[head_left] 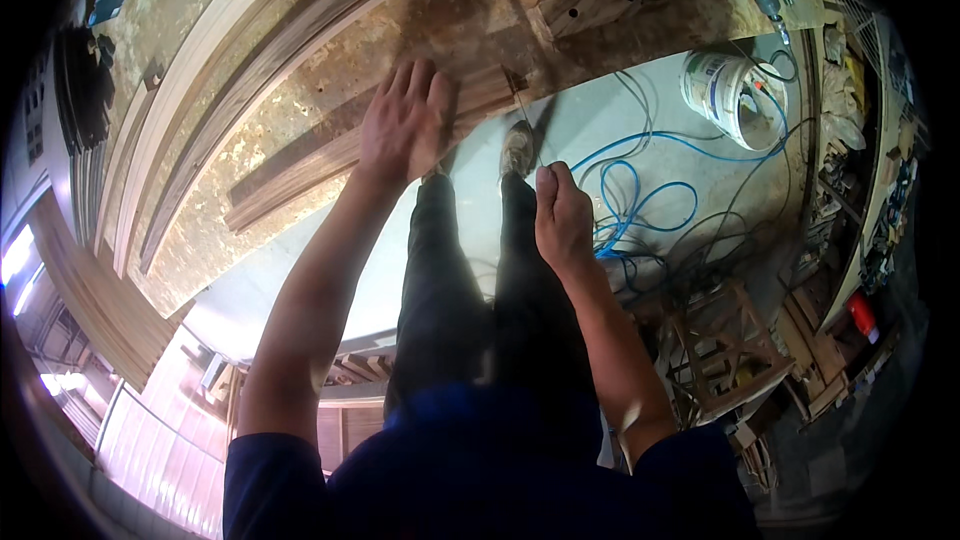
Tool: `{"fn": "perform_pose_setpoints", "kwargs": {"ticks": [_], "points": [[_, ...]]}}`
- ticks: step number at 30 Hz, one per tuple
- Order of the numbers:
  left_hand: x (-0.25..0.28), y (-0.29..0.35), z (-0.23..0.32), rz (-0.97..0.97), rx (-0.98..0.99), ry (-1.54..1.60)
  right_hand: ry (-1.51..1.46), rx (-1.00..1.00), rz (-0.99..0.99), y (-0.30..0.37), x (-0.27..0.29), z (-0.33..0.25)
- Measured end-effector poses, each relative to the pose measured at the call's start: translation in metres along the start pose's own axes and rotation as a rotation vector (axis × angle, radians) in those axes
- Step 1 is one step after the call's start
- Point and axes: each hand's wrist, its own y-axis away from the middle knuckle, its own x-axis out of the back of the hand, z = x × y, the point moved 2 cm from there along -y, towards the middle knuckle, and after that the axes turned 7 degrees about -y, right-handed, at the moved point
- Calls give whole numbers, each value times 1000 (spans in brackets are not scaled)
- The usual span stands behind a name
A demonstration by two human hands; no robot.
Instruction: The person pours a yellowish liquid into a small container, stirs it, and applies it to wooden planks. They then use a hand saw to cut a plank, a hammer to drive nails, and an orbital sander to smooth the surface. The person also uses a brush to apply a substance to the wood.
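Observation:
My left hand [405, 125] lies over a wooden strip [300, 175] at the near edge of the workbench, its fingers stretched across the top. The strip's right end [490, 95] points toward the floor side, beside a dark notch-like spot. Below and right of that end, my right hand [562, 215] is closed in a fist, thumb on top. A thin, straight, narrow tool [525, 115] runs from this fist up to the strip's end. Its kind is too fine to make out, and its handle is hidden in the fist.
Long wooden strips [215, 70] lie along the stained bench [300, 90]. A wood block with two holes [600, 10] sits farther right. On the floor are a white bucket [705, 90], a tangled blue hose [640, 205] and a wooden frame [735, 395].

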Motion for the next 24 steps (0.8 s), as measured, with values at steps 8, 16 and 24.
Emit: {"fn": "perform_pose_setpoints", "kwargs": {"ticks": [8, 16, 24], "points": [[-3, -2, 1, 10, 29, -7, 77, -50, -65, 9, 6, 0], [-3, 3, 3, 15, 8, -11, 19, -54, 20, 73, 42, 33], [0, -2, 2, -23, 23, 6, 40, -106, -74, -10, -4, -1]]}}
